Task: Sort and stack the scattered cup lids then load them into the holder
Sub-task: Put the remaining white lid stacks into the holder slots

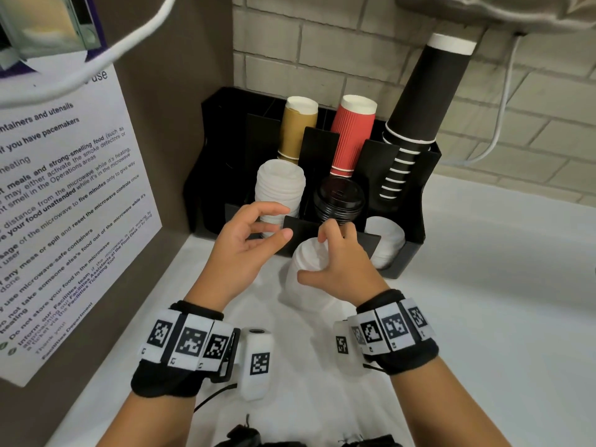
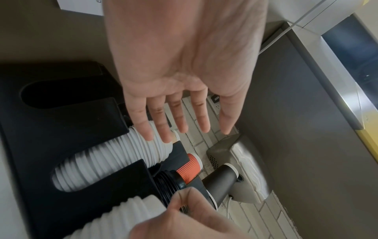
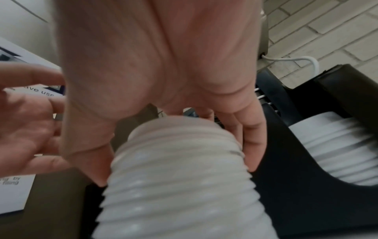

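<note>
Head view shows the right hand (image 1: 342,269) wrapped around a stack of white lids (image 1: 306,279) standing on the white counter (image 1: 483,285), just in front of the black holder (image 1: 416,227), which sits in the counter's back left corner against the brick wall (image 1: 338,53); the thumb lies across the stack's near side and the curled fingers (image 3: 253,145) press its far side and top. Just left of it the left hand (image 1: 248,250) hovers with its fingers spread and gently bent, holding nothing, close to the holder's front left slot. That slot carries another white lid stack (image 1: 280,185), the middle slot a stack of black lids (image 1: 338,198), and the front right slot a lower white stack (image 1: 387,240). Behind them stand tan cups (image 1: 298,130), red ribbed cups (image 1: 351,133) and a tall leaning column of black cups (image 1: 425,91). A printed notice (image 1: 64,204) covers the panel along the counter's left edge
</note>
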Demonstrator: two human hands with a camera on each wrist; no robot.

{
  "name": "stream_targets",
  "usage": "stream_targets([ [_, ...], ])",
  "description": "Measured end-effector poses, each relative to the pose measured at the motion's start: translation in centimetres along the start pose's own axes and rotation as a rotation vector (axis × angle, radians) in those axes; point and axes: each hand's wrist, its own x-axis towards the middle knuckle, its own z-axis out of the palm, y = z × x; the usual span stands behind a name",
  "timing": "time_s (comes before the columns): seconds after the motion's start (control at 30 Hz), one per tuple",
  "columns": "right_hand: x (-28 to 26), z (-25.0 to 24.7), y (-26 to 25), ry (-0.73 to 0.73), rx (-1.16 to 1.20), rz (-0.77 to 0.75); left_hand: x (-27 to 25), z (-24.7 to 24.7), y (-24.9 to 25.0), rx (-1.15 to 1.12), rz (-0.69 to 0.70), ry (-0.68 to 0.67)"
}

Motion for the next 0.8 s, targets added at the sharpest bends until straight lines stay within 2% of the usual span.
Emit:
stream_targets([
  [0.13,-0.3,-0.6,-0.3,0.034,0.004,-0.012,-0.1,0.2,-0.3,0.022,-0.036,0.003],
  [0.2,-0.6,-1.4,-0.3,0.104,0.083,-0.028,-0.2,0.4,-0.2,0.048,-0.063,-0.011],
  [0.3,-1.2,-2.8,-0.8,0.207,0.282,-0.062,-0.4,0.7,0.2,0.043,-0.126,-0.142],
  [0.4,-1.8,-3.4,-1.6,0.134,0.473,-0.048,-0.6,1.6,0.4,-0.034,-0.142,-0.273],
  [0.6,-2.5,-4.0,-1.8,-0.023,0.667,-0.064,-0.6,2.2,0.8,-0.158,-0.148,-0.239],
  [0.7,-2.7,-4.4,-1.8,-0.120,0.661,-0.075,-0.6,1.9,0.6,-0.178,-0.151,-0.250],
  [0.8,-3.0,-4.6,-2.0,-0.141,0.672,-0.096,-0.6,2.0,0.5,-0.156,-0.138,-0.239],
])
